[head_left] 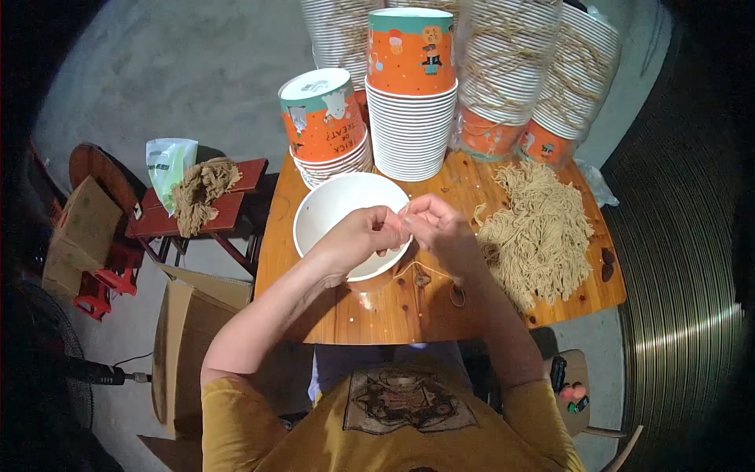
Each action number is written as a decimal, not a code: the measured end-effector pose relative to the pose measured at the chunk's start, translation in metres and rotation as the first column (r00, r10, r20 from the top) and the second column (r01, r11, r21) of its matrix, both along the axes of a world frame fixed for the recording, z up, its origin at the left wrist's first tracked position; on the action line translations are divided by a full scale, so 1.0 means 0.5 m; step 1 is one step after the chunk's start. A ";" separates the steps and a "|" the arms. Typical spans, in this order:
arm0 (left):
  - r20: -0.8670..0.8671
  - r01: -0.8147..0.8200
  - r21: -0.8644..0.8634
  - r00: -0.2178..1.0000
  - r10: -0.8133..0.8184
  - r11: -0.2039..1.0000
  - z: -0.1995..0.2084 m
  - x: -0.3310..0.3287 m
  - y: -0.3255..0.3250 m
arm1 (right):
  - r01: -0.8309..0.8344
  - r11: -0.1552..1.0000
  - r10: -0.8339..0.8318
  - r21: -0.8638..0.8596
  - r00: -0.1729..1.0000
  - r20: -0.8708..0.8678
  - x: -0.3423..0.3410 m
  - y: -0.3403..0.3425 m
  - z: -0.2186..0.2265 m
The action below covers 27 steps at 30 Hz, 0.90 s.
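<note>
A white paper bucket (318, 212) stands open side up near the middle of the wooden table, with its inside facing me. Over its right rim my left hand (373, 230) and my right hand (436, 224) meet, fingertips pinched together. They appear to hold a thin tan cord (417, 264), part of which hangs below them beside the bucket. The exact pinch point is hidden by the fingers. A large heap of tan cords (543, 236) lies on the table to the right of my right hand.
Behind the bucket stand a short stack of orange buckets (324, 126), a tall stack (410, 118) and more bagged stacks (503, 71). On the left are a red bench (236, 189) with a cord bundle (200, 193) and an open cardboard box (189, 338). A stool (578, 377) is lower right.
</note>
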<state>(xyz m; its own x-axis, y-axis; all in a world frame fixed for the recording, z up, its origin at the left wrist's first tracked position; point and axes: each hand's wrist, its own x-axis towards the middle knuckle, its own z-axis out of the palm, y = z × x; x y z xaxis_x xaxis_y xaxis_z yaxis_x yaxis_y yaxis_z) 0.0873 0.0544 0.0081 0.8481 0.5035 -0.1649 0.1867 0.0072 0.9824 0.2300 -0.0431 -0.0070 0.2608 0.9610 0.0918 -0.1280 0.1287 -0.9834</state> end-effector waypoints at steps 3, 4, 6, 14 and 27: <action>0.066 -0.028 -0.129 0.997 0.037 0.991 -0.004 -0.003 0.003 | -0.060 0.998 0.061 -0.010 0.982 0.179 0.027 -0.020 0.014; 0.067 -0.029 -0.129 0.997 0.038 0.991 -0.004 -0.003 0.002 | -0.129 0.991 0.117 0.021 0.948 0.297 0.028 -0.029 0.023; 0.093 -0.057 -0.172 0.993 0.074 0.983 -0.003 -0.002 0.000 | -0.175 0.984 0.159 -0.010 0.867 0.473 0.029 -0.028 0.057; 0.017 0.071 -0.038 0.997 -0.071 0.997 -0.001 0.017 0.008 | -0.385 0.919 0.215 0.085 0.671 0.710 0.024 0.016 0.111; 0.082 0.209 -0.206 0.977 -0.196 0.956 -0.002 0.018 0.007 | 0.067 0.991 -0.124 0.116 0.791 0.599 0.050 -0.009 0.014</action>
<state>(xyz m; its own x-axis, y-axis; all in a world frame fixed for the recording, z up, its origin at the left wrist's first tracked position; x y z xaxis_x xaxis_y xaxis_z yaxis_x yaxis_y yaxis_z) 0.0963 0.0579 0.0073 0.9402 0.2794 -0.1948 0.1463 0.1850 0.9718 0.2548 -0.0478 0.0000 0.2152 0.9152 0.3408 0.5058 0.1941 -0.8405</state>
